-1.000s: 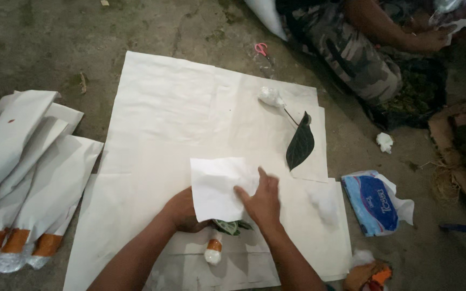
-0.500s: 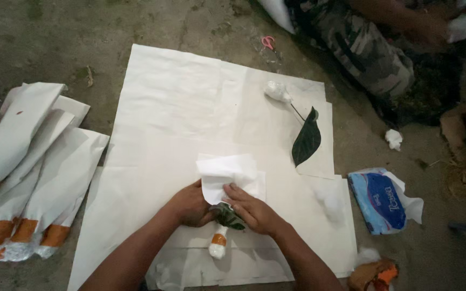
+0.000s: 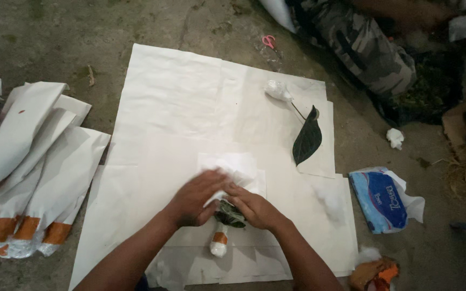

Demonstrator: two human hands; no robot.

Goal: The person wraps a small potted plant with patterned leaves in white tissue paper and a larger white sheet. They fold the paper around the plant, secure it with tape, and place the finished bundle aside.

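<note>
The left hand (image 3: 192,198) is motion-blurred, so its grip cannot be judged. Most of the leaf (image 3: 229,213) is hidden beneath both hands. The wrapped bundles (image 3: 25,178) are cut off by the left edge, and the seated person (image 3: 368,48) by the top edge.
</note>
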